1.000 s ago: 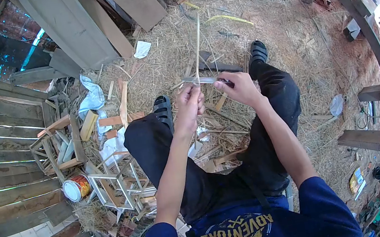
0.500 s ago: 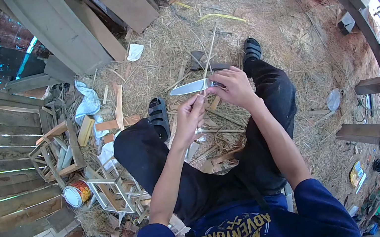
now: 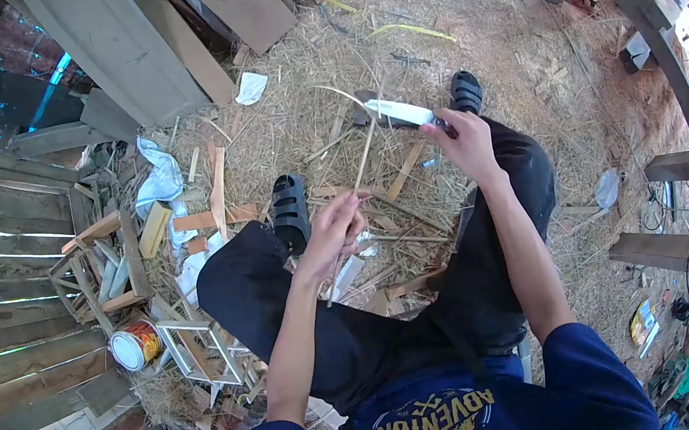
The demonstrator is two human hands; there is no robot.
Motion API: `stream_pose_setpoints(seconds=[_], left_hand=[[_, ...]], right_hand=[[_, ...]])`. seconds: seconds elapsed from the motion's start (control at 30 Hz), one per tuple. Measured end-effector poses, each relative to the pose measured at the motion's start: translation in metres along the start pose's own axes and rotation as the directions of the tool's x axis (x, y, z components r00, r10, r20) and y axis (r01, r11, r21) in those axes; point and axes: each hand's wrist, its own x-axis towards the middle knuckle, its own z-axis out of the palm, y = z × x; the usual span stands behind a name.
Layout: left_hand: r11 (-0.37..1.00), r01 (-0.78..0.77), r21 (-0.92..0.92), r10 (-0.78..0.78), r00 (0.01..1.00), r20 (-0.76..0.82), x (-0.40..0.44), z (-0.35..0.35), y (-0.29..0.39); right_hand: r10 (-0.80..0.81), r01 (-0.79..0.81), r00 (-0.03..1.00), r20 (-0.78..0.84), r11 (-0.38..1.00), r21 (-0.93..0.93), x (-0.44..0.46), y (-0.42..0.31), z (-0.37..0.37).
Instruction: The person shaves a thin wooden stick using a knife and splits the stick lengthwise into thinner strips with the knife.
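My left hand [image 3: 335, 235] is closed around a thin wooden stick [image 3: 366, 158], which slants up and away from me. Its lower end sticks out below the fist. At the stick's far end a thin pale sliver [image 3: 337, 91] curves off to the left; whether it is still attached I cannot tell. My right hand [image 3: 467, 142] grips a knife [image 3: 402, 112] by its dark handle. The blade points left, and its tip is close to the far end of the stick; contact is unclear.
Straw and wood scraps cover the ground between my sandals [image 3: 290, 209]. A painted tin can [image 3: 137, 344] and a white frame [image 3: 201, 352] stand at left. Boards [image 3: 119, 57] lean at the back left. A wooden bench [image 3: 646, 28] runs along the right.
My right hand has moved the knife outward and to the right, away from my left hand. A curved sliver now shows at the stick's far end. My left hand has shifted slightly down and left.
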Motion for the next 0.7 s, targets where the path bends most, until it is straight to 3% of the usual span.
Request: stream_pose_setpoints(seconds=[0.2, 0.3, 0.4, 0.57, 0.67, 0.7], left_hand=[[0.968, -0.127, -0.217, 0.121, 0.992, -0.040, 0.021, 0.010, 0.011], [0.928, -0.228, -0.296, 0.187, 0.969, -0.163, 0.037, 0.014, 0.019], [0.891, -0.263, -0.371, 0.224, 0.964, -0.144, 0.046, 0.008, 0.021], [0.892, -0.243, -0.381, 0.179, 0.964, -0.197, 0.051, 0.021, 0.024], [0.901, -0.225, -0.371, 0.167, 0.969, -0.182, 0.053, 0.023, 0.022], [0.907, -0.207, -0.367, 0.154, 0.974, -0.169, 0.054, 0.022, 0.021]], right_hand=[[-0.066, 0.060, 0.997, 0.040, 0.988, 0.143, 0.018, -0.024, 0.021], [-0.026, 0.004, 0.986, 0.163, 0.992, 0.129, 0.017, -0.031, 0.024], [0.017, -0.046, 0.975, 0.219, 0.991, 0.125, 0.015, -0.036, 0.025], [0.100, -0.164, 0.937, 0.335, 0.972, 0.168, 0.015, -0.042, 0.014], [0.103, -0.164, 0.937, 0.333, 0.973, 0.160, 0.011, -0.042, 0.012], [0.034, -0.090, 0.951, 0.307, 0.981, 0.171, 0.008, -0.038, 0.014]])
